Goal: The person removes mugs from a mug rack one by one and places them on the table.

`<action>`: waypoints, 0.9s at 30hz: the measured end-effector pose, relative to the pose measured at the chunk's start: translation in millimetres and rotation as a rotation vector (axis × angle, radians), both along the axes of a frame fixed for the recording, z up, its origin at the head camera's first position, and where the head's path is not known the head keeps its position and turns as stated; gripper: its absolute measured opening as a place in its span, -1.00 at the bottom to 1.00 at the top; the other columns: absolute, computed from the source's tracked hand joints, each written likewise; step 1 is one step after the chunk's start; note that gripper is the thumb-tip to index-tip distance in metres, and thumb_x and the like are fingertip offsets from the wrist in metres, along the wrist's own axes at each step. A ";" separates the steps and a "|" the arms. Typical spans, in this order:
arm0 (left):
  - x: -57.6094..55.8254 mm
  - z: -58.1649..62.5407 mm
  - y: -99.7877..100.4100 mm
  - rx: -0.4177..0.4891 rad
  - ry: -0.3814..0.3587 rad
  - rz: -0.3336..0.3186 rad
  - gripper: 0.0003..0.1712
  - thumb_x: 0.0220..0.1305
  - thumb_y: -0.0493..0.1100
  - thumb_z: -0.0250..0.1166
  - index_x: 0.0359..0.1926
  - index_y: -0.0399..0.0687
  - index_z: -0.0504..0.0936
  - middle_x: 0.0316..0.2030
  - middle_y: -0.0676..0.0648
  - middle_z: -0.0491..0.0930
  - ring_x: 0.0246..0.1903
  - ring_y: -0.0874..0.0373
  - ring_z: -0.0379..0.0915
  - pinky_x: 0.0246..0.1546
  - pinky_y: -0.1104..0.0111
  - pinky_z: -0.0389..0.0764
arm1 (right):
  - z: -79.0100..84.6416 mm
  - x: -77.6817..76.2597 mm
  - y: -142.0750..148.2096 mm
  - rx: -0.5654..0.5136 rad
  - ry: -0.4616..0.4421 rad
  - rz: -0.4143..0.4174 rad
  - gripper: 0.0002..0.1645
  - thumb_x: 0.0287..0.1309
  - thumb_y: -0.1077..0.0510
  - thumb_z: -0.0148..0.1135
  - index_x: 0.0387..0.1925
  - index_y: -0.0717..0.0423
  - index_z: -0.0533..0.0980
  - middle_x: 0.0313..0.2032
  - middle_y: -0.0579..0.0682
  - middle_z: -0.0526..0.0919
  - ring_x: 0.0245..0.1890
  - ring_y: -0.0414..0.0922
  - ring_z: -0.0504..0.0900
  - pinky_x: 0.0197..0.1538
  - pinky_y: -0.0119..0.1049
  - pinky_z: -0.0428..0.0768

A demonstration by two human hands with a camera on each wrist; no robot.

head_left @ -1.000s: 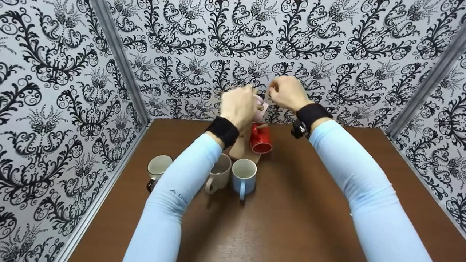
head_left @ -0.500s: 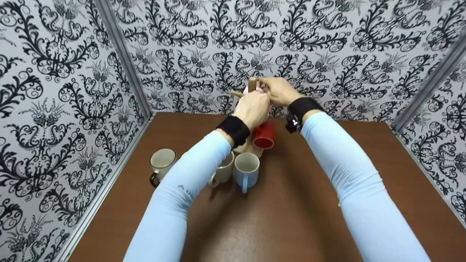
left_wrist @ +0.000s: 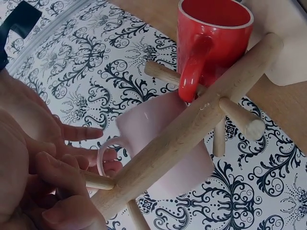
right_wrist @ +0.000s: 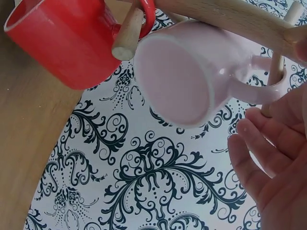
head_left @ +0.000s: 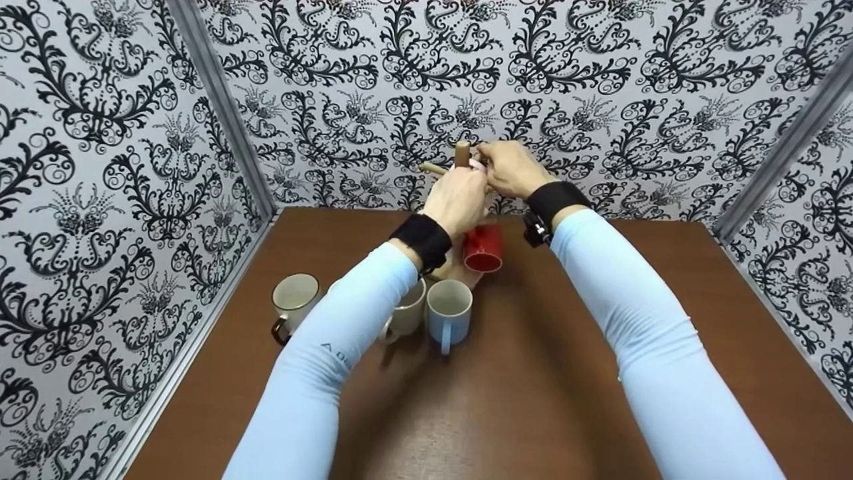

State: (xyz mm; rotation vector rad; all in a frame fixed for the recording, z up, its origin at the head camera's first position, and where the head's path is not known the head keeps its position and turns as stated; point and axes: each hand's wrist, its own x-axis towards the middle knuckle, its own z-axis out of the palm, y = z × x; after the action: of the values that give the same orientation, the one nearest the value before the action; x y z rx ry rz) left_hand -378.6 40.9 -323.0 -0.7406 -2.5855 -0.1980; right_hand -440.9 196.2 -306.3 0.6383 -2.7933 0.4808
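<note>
My left hand [head_left: 456,200] grips the wooden mug tree [left_wrist: 177,134] near its top, fingers curled about the post and a peg. A pink mug [right_wrist: 225,72] hangs tilted on an upper peg, which passes through its handle. With thumb and fingers, my right hand [head_left: 513,168] holds that handle; the thumb lies against it in the right wrist view. Lower on the tree, a red mug [head_left: 483,250] hangs by its handle, mouth facing down toward me. In the head view, my hands mostly hide the pink mug.
Before the tree's base stand a light blue mug [head_left: 450,313] and a beige mug [head_left: 408,313], partly behind my left sleeve. Farther left is a white mug [head_left: 295,297] with a dark handle. Patterned walls [head_left: 600,100] enclose the brown table [head_left: 506,413].
My right hand has moved left and down to the pink mug's handle, meeting the left hand at the tree's top. My left hand shifted slightly right. Little differs over the last half second.
</note>
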 end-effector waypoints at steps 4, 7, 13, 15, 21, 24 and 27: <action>-1.8 -0.8 -5.7 0.048 -0.033 -0.004 -0.65 0.39 -0.15 0.34 0.13 -0.17 0.65 -0.12 -0.20 0.75 -0.14 -0.12 0.73 -0.14 0.07 0.75 | -2.6 2.8 4.6 0.010 0.049 -0.007 -0.76 0.24 0.35 0.07 -0.11 0.24 0.60 -0.23 0.22 0.66 -0.17 0.20 0.68 -0.06 0.06 0.67; -4.2 -3.3 -12.4 0.050 -0.033 0.014 -0.82 0.36 -0.18 0.34 -0.06 -0.08 0.73 -0.19 -0.18 0.75 -0.18 -0.11 0.73 -0.17 0.07 0.75 | -5.5 5.3 7.8 0.020 0.065 -0.024 -0.75 0.17 0.38 0.08 -0.15 0.26 0.59 -0.24 0.23 0.64 -0.20 0.20 0.66 -0.09 0.07 0.66; -9.3 -7.1 -23.4 0.053 -0.041 0.058 -0.90 0.33 -0.21 0.32 -0.21 -0.11 0.74 -0.17 -0.18 0.74 -0.15 -0.12 0.71 -0.13 0.05 0.74 | -9.7 8.0 11.1 0.040 0.133 -0.012 -0.72 0.04 0.41 -0.01 -0.23 0.29 0.57 -0.25 0.28 0.66 -0.19 0.26 0.66 -0.06 0.13 0.64; -10.4 -7.3 -25.2 0.058 -0.049 0.069 -0.91 0.36 -0.23 0.29 -0.20 -0.13 0.71 -0.16 -0.19 0.74 -0.15 -0.13 0.71 -0.12 0.05 0.73 | -10.2 7.5 11.8 0.042 0.156 -0.010 -0.65 0.02 0.40 -0.01 -0.18 0.31 0.60 -0.22 0.29 0.69 -0.17 0.27 0.67 -0.03 0.14 0.64; -12.8 -13.2 -27.0 0.071 -0.054 0.080 -0.86 0.40 -0.27 0.21 -0.11 -0.15 0.67 -0.14 -0.19 0.72 -0.15 -0.13 0.70 -0.12 0.06 0.72 | -14.8 7.1 15.1 -0.080 0.078 -0.037 -0.48 0.28 0.36 0.03 0.23 0.32 0.60 0.03 0.35 0.72 -0.04 0.26 0.70 0.04 0.09 0.66; -12.7 -19.7 -27.4 0.096 -0.055 0.076 -0.84 0.39 -0.25 0.24 -0.05 -0.13 0.62 -0.15 -0.18 0.72 -0.17 -0.13 0.70 -0.15 0.05 0.73 | -21.6 8.3 18.7 -0.220 -0.009 -0.079 -0.48 0.42 0.27 0.04 0.34 0.24 0.54 0.20 0.31 0.67 0.15 0.23 0.66 0.22 0.08 0.60; -10.7 -26.9 -29.1 0.136 -0.058 0.086 -0.72 0.32 -0.22 0.30 0.04 -0.09 0.56 -0.19 -0.16 0.73 -0.22 -0.14 0.72 -0.23 0.04 0.73 | -31.9 8.3 24.0 -0.361 -0.098 -0.163 -0.43 0.50 0.13 0.04 0.44 0.20 0.44 0.32 0.29 0.59 0.30 0.21 0.56 0.37 0.08 0.48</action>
State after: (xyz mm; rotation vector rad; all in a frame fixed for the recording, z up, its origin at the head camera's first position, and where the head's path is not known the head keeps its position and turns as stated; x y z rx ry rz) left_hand -389.3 11.8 -349.9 -0.5821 -2.6209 -0.3693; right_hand -432.7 220.1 -338.1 0.3126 -2.7125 0.9723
